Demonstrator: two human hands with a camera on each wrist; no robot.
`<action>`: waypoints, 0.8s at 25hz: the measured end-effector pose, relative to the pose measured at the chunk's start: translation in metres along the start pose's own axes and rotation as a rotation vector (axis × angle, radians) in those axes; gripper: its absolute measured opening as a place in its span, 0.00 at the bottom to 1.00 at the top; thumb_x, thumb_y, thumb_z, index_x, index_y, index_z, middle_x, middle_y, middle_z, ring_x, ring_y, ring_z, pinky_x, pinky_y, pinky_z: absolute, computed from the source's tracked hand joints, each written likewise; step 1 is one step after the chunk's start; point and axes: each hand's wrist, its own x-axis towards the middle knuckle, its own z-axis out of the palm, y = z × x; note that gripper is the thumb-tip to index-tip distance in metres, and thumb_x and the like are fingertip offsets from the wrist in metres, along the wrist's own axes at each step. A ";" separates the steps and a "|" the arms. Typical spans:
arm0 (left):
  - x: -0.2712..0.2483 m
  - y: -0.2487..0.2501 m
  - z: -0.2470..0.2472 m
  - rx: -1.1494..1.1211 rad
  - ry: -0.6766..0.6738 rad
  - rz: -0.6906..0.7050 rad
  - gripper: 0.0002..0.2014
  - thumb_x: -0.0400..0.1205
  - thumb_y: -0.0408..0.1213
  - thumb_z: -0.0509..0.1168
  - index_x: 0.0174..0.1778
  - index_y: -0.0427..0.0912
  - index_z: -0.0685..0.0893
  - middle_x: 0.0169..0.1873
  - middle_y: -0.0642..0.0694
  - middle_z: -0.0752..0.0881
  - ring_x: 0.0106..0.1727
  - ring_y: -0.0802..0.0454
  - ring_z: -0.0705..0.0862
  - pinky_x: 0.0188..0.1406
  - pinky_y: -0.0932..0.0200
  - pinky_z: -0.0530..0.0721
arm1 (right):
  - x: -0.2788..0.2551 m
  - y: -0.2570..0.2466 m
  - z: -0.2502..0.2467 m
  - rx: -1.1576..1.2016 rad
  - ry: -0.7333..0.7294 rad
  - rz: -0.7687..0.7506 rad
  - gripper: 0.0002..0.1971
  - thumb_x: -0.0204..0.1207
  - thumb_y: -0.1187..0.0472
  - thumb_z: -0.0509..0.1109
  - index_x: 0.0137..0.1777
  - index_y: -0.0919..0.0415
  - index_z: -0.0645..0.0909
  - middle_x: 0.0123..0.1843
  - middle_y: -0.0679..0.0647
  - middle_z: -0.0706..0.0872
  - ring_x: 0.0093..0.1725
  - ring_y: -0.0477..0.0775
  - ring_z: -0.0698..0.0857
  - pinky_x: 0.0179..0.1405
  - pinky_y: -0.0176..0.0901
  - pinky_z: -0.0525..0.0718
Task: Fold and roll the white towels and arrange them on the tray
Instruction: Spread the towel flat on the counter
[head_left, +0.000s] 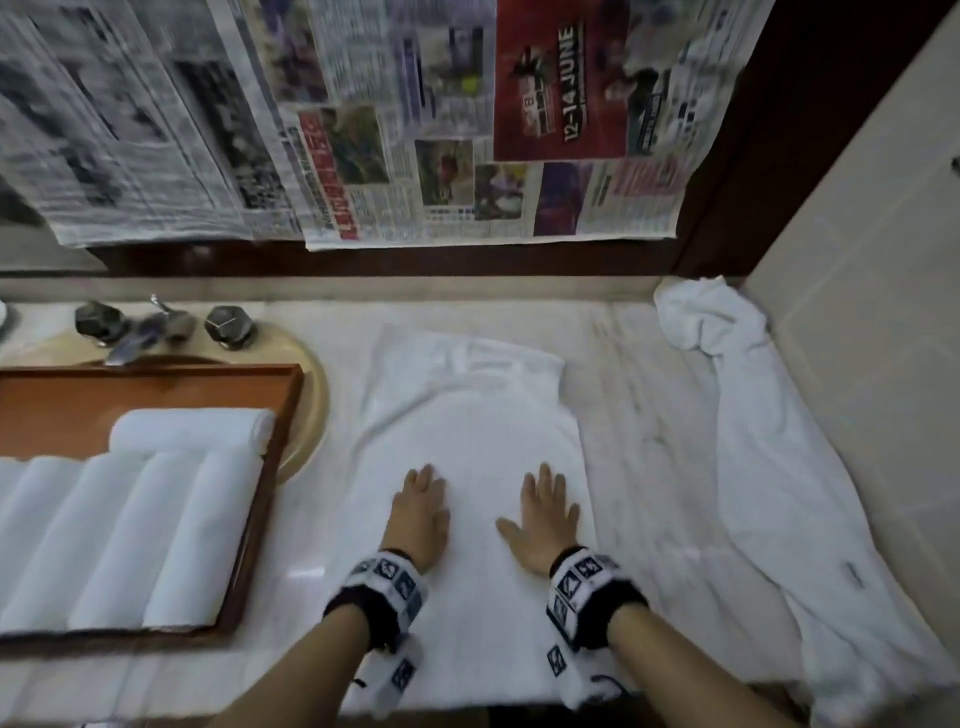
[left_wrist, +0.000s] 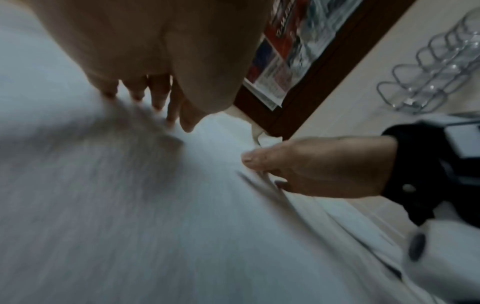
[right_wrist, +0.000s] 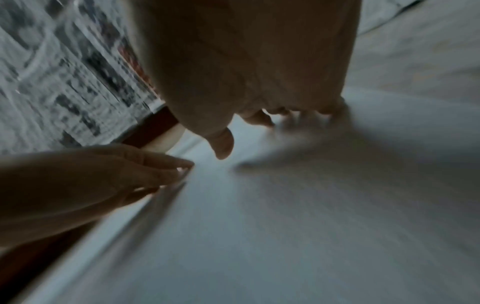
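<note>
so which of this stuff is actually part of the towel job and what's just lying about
Part of the job:
- flat towel, with the left hand and right hand pressed flat on it
- crumpled towel along the right wall
- rolled towels already on the tray
- wooden tray

Just lying about:
- newspapers hung behind the counter
- tap and handles
- sink rim

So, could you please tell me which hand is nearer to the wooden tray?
Left. The left hand lies flat on the folded towel, beside the wooden tray; the right hand lies farther right.
</note>
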 end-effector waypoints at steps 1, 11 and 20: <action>-0.001 0.000 0.011 0.042 -0.047 -0.004 0.27 0.87 0.40 0.52 0.83 0.38 0.59 0.85 0.40 0.52 0.85 0.41 0.52 0.81 0.49 0.53 | -0.002 0.005 0.008 -0.028 0.009 -0.009 0.38 0.87 0.46 0.54 0.85 0.60 0.35 0.84 0.57 0.28 0.83 0.61 0.31 0.81 0.63 0.39; 0.003 0.031 0.010 0.026 -0.164 0.080 0.29 0.90 0.50 0.39 0.86 0.44 0.43 0.85 0.45 0.38 0.85 0.46 0.38 0.82 0.47 0.38 | -0.003 0.003 0.018 -0.115 0.085 -0.310 0.31 0.89 0.50 0.44 0.85 0.59 0.34 0.85 0.51 0.29 0.84 0.53 0.31 0.80 0.61 0.32; -0.039 0.018 0.018 0.046 -0.174 -0.019 0.30 0.90 0.49 0.39 0.85 0.44 0.36 0.82 0.50 0.30 0.84 0.49 0.31 0.80 0.45 0.32 | -0.034 0.011 0.029 -0.173 0.013 -0.301 0.31 0.89 0.52 0.43 0.84 0.59 0.31 0.83 0.51 0.26 0.83 0.52 0.29 0.80 0.69 0.37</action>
